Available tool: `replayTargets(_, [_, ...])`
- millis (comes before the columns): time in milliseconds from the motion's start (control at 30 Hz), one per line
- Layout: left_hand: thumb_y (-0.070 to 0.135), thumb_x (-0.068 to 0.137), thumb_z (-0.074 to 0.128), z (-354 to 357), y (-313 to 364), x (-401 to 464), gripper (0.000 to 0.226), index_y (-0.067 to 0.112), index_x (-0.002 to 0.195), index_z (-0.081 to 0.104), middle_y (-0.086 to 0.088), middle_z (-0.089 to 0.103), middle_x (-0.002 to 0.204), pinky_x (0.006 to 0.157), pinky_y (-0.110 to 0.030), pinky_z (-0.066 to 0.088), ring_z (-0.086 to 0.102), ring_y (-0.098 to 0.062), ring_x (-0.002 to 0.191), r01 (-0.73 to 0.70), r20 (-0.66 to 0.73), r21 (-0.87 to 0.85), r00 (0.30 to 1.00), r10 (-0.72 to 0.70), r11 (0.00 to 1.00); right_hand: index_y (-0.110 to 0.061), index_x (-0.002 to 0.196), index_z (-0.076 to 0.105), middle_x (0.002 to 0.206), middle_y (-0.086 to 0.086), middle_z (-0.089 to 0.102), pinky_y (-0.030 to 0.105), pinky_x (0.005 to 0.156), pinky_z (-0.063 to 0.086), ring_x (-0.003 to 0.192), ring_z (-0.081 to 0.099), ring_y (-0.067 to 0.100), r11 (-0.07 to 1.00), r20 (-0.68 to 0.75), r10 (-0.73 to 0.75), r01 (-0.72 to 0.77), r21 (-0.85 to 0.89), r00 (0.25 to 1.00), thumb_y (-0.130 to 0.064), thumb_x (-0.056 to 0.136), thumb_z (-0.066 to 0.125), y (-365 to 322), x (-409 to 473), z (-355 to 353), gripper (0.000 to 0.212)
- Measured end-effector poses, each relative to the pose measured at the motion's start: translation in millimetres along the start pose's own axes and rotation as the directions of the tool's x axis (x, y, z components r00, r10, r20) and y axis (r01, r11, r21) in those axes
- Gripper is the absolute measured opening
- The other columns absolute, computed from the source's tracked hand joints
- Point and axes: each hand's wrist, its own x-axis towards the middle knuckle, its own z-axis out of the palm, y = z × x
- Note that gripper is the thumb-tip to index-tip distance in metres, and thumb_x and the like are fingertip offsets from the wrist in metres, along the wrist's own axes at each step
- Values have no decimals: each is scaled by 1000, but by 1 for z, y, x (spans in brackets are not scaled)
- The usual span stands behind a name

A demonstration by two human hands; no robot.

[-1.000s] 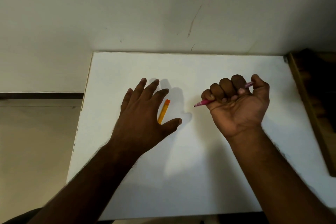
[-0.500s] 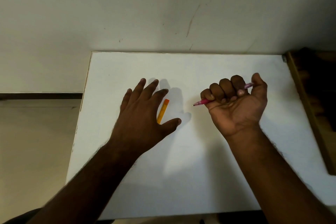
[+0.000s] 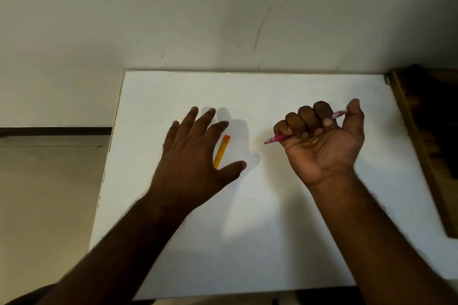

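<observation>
Clamped round pen: right hand, palm up, four fingers curled over barrel, thumb raised beside clear rear end. Pink tip end out of fist on little-finger side, pointing left, uncapped, above table; not touching surface as far as visible.

Head view, sole view. Left hand palm down, fingers straight and spread, nothing held. Orange stick flat on table in gap between left index finger and thumb, darker end away from body, near end tucked under web of hand. Cannot tell whether skin touching stick or merely over it; hand probably slightly raised, going by its shadow on table just beyond. Stick and pen tip near each other, not in contact.

Rest: white table against pale wall; dark wooden frame along right table edge; floor at left.

Progress, judged: pen already picked up and secure, though in fist grip, not writing grip. Stick possibly pen's cap, unconfirmed; not yet lifted. Left to do, probably: close left fingers on stick, raise it, bring to pen tip, join. Early-to-middle stage: one of two items in hand, other only reached for
</observation>
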Motion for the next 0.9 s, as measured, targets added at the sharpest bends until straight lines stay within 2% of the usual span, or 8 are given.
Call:
replayTargets(133, [75, 78, 57, 0, 0, 0, 85, 33, 149, 37, 6, 18, 166, 123, -47, 7, 2, -17, 155, -2, -7, 4, 1000, 2, 1000, -19, 57, 30, 51, -3, 23, 29, 58, 29, 52, 20, 17, 1000, -1, -11, 11, -19, 1000, -50, 98, 32, 0, 0, 0, 51])
replayTargets(267, [76, 78, 57, 1, -1, 0, 85, 33, 149, 37, 6, 18, 166, 123, -47, 7, 2, -17, 155, -3, -7, 1, 1000, 3, 1000, -19, 61, 30, 54, -3, 22, 30, 58, 28, 53, 20, 16, 1000, -3, 6, -6, -3, 1000, -57, 98, 33, 0, 0, 0, 53])
replayTargets(400, [76, 78, 57, 1, -1, 0, 85, 33, 149, 37, 6, 19, 166, 123, -47, 8, 2, -16, 155, -3, -9, 3, 1000, 3, 1000, -18, 57, 32, 51, -3, 23, 30, 58, 28, 53, 19, 16, 1000, 3, -4, 4, -31, 1000, -50, 98, 33, 1, 0, -1, 52])
replayTargets(533, [75, 78, 57, 1, -1, 0, 85, 33, 149, 38, 5, 20, 166, 123, -48, 9, 3, -17, 155, -7, -10, -3, 1000, 7, 1000, -19, 59, 32, 53, -3, 23, 30, 58, 28, 53, 20, 16, 1000, -2, 13, -13, -14, 1000, -57, 97, 34, 1, 1, -1, 55])
replayTargets(667, [76, 78, 57, 1, -1, 0, 85, 33, 149, 37, 6, 19, 166, 123, -47, 8, 3, -17, 155, -6, -8, 5, 1000, 6, 1000, -19, 56, 32, 50, -3, 24, 30, 56, 30, 51, 21, 17, 999, 11, 7, -7, -32, 1000, -50, 98, 32, 2, 1, -1, 53])
replayTargets(800, [76, 78, 57, 0, -2, 0, 86, 32, 149, 37, 5, 19, 166, 122, -48, 8, 3, -18, 155, -9, -6, 7, 1000, 9, 1000, -19, 59, 32, 52, -3, 24, 29, 57, 29, 51, 21, 16, 1000, 5, 20, -20, -1, 1000, -59, 98, 34, 2, 1, 0, 56])
replayTargets(900, [75, 78, 57, 0, -1, 0, 85, 33, 149, 37, 6, 19, 166, 123, -48, 9, 2, -17, 155, -5, -2, 6, 1000, 5, 1000, -19, 58, 31, 51, -3, 23, 30, 56, 29, 51, 20, 16, 1000, -5, 14, -14, -20, 1000, -53, 98, 34, 3, 0, -1, 53])
